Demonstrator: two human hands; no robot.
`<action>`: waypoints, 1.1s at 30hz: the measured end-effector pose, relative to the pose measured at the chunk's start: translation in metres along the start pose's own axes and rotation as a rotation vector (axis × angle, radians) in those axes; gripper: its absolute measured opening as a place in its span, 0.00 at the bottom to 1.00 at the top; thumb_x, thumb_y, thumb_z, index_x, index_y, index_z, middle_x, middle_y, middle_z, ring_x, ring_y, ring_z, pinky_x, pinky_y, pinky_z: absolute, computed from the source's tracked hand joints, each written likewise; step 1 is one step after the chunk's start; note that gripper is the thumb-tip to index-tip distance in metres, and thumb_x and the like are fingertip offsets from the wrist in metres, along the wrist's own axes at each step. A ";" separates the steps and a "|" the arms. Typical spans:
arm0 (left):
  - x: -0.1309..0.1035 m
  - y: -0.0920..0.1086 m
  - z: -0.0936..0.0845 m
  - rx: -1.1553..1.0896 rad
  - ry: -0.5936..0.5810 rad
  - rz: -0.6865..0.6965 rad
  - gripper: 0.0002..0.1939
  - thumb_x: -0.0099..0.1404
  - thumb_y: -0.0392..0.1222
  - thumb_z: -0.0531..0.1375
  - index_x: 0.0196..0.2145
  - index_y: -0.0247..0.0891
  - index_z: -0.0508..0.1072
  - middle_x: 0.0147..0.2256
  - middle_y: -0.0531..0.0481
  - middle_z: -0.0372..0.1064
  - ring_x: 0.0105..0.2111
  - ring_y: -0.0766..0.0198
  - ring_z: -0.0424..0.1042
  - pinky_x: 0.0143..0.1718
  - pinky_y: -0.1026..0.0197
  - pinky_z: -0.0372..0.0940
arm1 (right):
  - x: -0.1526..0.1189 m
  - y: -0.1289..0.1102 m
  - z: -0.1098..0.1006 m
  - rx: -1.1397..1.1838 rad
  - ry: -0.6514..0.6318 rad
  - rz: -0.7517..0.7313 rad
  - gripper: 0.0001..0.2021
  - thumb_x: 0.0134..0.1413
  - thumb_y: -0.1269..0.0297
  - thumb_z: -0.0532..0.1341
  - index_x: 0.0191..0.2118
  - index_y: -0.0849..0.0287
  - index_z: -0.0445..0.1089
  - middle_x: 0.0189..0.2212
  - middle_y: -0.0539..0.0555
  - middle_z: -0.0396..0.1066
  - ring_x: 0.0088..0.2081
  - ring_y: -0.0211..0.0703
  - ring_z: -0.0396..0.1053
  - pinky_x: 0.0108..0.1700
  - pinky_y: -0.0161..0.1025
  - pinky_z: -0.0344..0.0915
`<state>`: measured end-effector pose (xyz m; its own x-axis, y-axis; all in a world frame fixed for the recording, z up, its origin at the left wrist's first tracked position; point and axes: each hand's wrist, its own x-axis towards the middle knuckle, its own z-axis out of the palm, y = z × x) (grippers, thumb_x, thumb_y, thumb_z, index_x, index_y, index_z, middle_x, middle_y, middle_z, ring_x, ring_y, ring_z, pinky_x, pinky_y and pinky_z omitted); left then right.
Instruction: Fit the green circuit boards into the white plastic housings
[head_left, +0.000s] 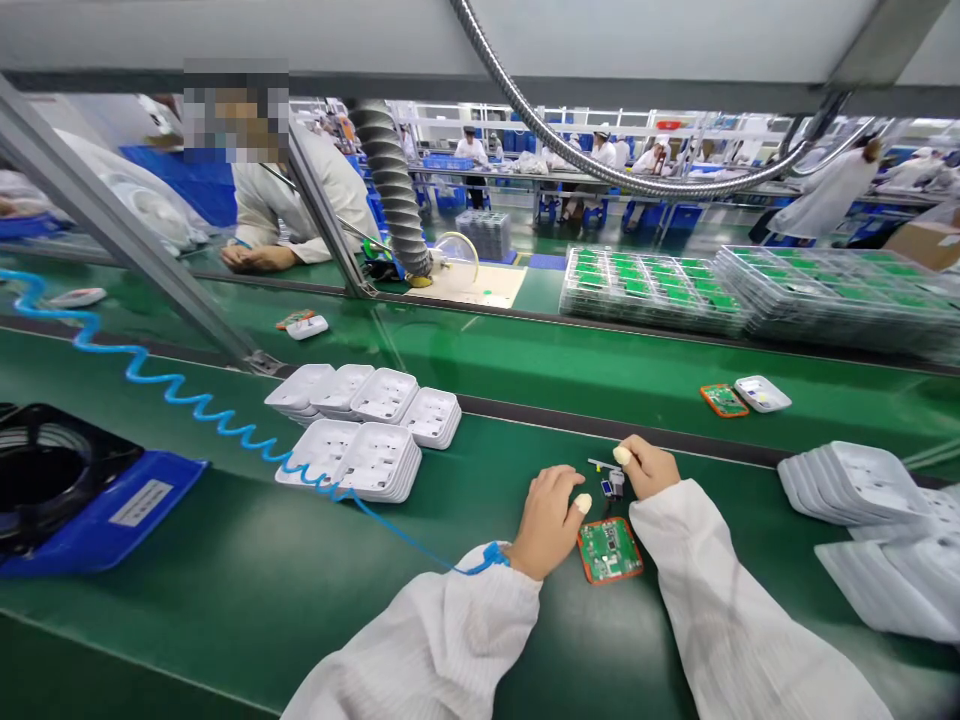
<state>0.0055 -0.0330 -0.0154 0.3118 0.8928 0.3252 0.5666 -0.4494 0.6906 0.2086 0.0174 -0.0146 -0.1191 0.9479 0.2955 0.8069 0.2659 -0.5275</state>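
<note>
My left hand [551,522] rests low over the bench with its thumb apart from its bent fingers, and I see nothing in it. Its thumb wears a pale finger cot, and a blue strap [491,556] circles the wrist. Just beyond the thumb lies a green circuit board [611,550] with an orange edge. My right hand [651,468] is closed, a pale cot on its thumb; what it pinches, if anything, is hidden. Beside its thumb are small dark and grey parts [613,485] and a thin grey strip [602,464].
Stacks of white plastic shells [382,462] stand left; more shells [877,480] lean right. The blue coiled cord [195,405] crosses the bench. Another board [724,400] and shell [763,393] lie on the green belt [525,350]. Clear trays [649,285] stack behind. A co-worker [300,200] sits opposite.
</note>
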 end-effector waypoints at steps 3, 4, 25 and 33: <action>0.000 0.000 0.001 0.013 -0.003 0.002 0.11 0.65 0.40 0.49 0.43 0.39 0.67 0.45 0.46 0.66 0.46 0.59 0.63 0.48 0.53 0.59 | 0.009 0.004 0.012 -0.113 -0.063 -0.112 0.11 0.55 0.59 0.51 0.31 0.58 0.66 0.29 0.53 0.67 0.31 0.40 0.62 0.33 0.35 0.56; 0.000 0.000 0.001 0.018 -0.007 0.000 0.11 0.65 0.40 0.49 0.42 0.39 0.67 0.44 0.46 0.66 0.46 0.59 0.63 0.47 0.53 0.59 | 0.012 0.004 0.016 -0.145 -0.093 -0.165 0.08 0.53 0.62 0.53 0.34 0.58 0.68 0.32 0.55 0.67 0.34 0.42 0.62 0.36 0.36 0.56; 0.035 0.028 0.020 0.431 -0.083 -0.080 0.07 0.62 0.43 0.55 0.31 0.38 0.64 0.32 0.48 0.64 0.35 0.57 0.62 0.35 0.56 0.53 | -0.047 0.001 -0.017 0.036 0.113 -0.139 0.12 0.57 0.63 0.48 0.37 0.57 0.68 0.36 0.55 0.68 0.39 0.42 0.67 0.40 0.37 0.63; 0.011 0.019 0.002 0.393 -0.042 -0.086 0.03 0.63 0.38 0.53 0.31 0.40 0.62 0.32 0.52 0.62 0.35 0.61 0.60 0.35 0.58 0.52 | 0.005 -0.025 0.007 0.326 0.107 -0.211 0.10 0.55 0.62 0.54 0.35 0.57 0.71 0.34 0.53 0.71 0.35 0.40 0.68 0.37 0.36 0.65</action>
<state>0.0210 -0.0315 0.0003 0.2766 0.9294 0.2445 0.8382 -0.3577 0.4117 0.1839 0.0168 -0.0050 -0.1874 0.8475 0.4967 0.5430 0.5107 -0.6665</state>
